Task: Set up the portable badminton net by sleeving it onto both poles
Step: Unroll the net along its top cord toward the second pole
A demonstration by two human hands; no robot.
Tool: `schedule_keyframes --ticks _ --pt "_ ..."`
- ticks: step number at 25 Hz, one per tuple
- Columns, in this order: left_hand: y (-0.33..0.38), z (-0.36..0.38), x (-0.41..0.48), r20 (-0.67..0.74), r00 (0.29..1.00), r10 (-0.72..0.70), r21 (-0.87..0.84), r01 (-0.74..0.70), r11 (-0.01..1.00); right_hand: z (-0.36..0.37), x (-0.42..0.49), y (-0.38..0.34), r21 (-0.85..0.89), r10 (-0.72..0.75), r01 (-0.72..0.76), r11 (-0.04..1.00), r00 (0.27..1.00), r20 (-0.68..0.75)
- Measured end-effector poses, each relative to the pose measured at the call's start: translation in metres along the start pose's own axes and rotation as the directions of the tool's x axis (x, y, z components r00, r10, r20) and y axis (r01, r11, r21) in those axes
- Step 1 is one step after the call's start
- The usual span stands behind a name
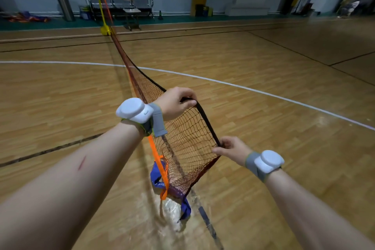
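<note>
The net (182, 138) runs from a far pole (100, 6) on a yellow base (105, 30) across the floor (274, 138) to the person, its near end held up in both hands. The left hand (174, 103) has its fingers curled over the net's black band (207, 119). The right hand (231, 149) pinches the same band lower down, nearer the person. Between the 2 hands the band is taut and slopes down to the right, with mesh spread below it. The orange band (157, 156) on the net's other edge passes under the left wrist and drops to a blue sleeve (156, 178), which hangs crumpled just above the floor; I cannot tell whether it touches. Each wrist carries 1 white tracker, left (134, 110) and right (267, 161). A curved white line (223, 82) crosses the boards. A bench (121, 0) and a grey bin (65, 6) stand by the back wall.
</note>
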State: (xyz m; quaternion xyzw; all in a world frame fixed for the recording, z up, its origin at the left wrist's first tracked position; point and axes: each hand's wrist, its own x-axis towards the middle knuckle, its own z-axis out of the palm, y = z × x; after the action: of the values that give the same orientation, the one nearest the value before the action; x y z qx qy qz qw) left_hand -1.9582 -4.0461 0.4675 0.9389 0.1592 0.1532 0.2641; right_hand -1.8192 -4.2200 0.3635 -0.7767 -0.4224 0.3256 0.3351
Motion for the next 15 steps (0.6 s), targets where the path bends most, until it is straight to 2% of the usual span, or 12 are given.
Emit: schedule_keyframes --ticks 3,5,11,15 --pt "0.007 0.018 -0.006 -0.002 0.997 -0.078 0.066 0.078 0.995 -0.019 -0.023 -0.002 -0.001 -0.049 0.049 0.999 0.996 -0.068" --pt "0.02 0.037 -0.008 0.063 0.992 -0.113 0.069 0.109 0.992 -0.029 -0.036 -0.001 -0.017 -0.085 0.084 0.996 0.992 -0.093" --pt "0.072 0.09 -0.01 0.254 0.964 -0.072 0.077 0.054 0.996 -0.042 -0.056 0.003 -0.14 -0.251 0.234 0.962 0.961 -0.115" --pt "0.087 0.1 -0.013 0.279 0.958 -0.062 0.14 0.024 0.99 -0.051 -0.07 0.016 -0.102 -0.239 0.223 0.969 0.954 -0.183"
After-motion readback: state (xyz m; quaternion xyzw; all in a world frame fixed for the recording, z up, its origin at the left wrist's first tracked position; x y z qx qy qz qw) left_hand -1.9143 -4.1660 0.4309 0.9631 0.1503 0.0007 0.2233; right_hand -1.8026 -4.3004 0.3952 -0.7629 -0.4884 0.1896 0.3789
